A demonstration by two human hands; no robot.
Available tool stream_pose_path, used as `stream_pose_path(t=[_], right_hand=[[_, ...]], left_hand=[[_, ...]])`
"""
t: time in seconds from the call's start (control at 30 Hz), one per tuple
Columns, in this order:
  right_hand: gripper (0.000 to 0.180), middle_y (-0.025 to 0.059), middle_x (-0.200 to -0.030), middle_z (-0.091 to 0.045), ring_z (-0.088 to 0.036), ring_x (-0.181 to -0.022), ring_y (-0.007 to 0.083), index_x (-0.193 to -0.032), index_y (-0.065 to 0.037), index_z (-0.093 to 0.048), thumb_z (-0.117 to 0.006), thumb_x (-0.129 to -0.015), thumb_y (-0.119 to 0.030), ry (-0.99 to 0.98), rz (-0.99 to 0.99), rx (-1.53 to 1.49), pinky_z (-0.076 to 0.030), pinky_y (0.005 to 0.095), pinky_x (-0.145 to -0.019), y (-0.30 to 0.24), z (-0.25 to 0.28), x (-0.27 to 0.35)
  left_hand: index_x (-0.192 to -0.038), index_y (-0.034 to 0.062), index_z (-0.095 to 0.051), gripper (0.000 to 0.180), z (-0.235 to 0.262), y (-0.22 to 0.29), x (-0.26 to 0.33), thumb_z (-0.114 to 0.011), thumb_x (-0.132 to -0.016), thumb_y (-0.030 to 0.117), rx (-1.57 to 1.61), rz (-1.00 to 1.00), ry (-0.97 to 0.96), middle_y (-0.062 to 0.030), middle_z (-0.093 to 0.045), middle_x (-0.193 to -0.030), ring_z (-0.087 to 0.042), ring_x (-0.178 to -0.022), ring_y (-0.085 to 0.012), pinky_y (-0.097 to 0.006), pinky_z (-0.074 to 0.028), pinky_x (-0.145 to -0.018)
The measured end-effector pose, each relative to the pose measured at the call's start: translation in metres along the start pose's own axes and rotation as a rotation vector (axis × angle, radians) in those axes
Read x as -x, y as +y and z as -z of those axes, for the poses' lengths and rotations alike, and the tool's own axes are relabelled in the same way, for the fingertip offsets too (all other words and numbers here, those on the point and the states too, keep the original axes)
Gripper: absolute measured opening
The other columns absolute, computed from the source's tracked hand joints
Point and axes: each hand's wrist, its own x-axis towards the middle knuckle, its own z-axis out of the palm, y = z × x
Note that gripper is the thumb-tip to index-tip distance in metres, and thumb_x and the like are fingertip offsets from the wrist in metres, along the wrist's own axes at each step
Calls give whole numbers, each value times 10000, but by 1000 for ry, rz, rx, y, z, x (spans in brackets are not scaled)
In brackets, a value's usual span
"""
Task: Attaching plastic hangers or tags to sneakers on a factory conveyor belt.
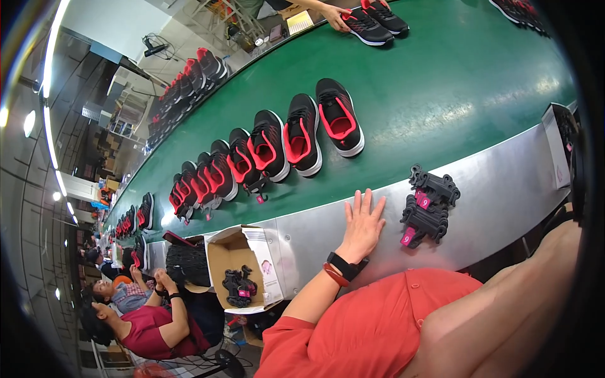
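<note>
My left hand point(364, 223) lies flat on the metal edge of the bench, fingers spread, holding nothing. It wears a dark wristband and a reddish-brown one. To its right sits a pile of black plastic shoe hangers point(428, 205) with pink tags, apart from the fingers. My right forearm point(510, 290) reaches toward the right rim, where the hand is lost from view. Near it is a white carton point(556, 148) with dark pieces inside. Beyond my left hand, a row of black-and-red sneakers point(302, 135) stands on the green belt; hangers point(255, 187) hang at some of them.
An open cardboard box point(267, 268) to my left holds more black hangers point(239, 286). Across the green belt point(441, 82), another person's hands point(337, 17) touch a pair of sneakers point(372, 28). Co-workers point(151, 327) sit at the left. More shoes point(189, 82) line the far side.
</note>
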Motion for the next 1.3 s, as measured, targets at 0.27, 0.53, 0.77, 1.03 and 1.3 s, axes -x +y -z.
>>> stream_pose_path(t=[0.27, 0.53, 0.77, 1.03, 1.3], right_hand=[[158, 104, -658, -630, -572, -461, 244, -807, 35, -635, -561, -893, -75, 127, -190, -50, -408, 252, -422, -4, 1, 12], [250, 116, -938, -583, -557, -930, 294, -937, -23, -609, -712, -761, -168, 27, -990, 1350, -462, 377, -790, 19, 69, 55], [475, 146, -1001, -569, -535, -983, 336, -1061, -4, -588, -791, -658, -155, 114, -1061, 1459, -460, 400, -842, 69, 104, 124], [474, 154, -976, -556, -532, -969, 347, -1019, -4, -578, -797, -626, -153, 98, -1094, 1463, -458, 410, -820, 106, 116, 144], [330, 125, -821, -606, -584, -824, 330, -882, -20, -611, -789, -630, -140, 93, -1107, 1365, -475, 405, -718, 103, 138, 141]], left_hand=[[-1290, 86, -488, 516, 11, -31, -20, -642, -801, 136, 230, -49, 172, -206, -430, -1343, -400, -1248, -385, -506, -338, -1026], [-1356, 106, -417, 771, 87, -107, -62, -773, -673, 139, -359, 258, 510, -176, -434, -1332, -377, -1262, -357, -480, -318, -1019], [-1090, 52, -576, 451, 91, -180, -63, -718, -662, 47, -436, 344, 348, -168, -489, -1282, -500, -1105, -364, -460, -459, -871], [-978, 76, -576, 342, 83, -162, -80, -733, -674, 72, -173, 107, 380, -104, -575, -1019, -563, -928, -342, -435, -478, -769], [-1050, 43, -568, 293, 71, -155, -50, -579, -766, -30, -90, 77, 459, -144, -614, -916, -587, -859, -342, -422, -485, -746]])
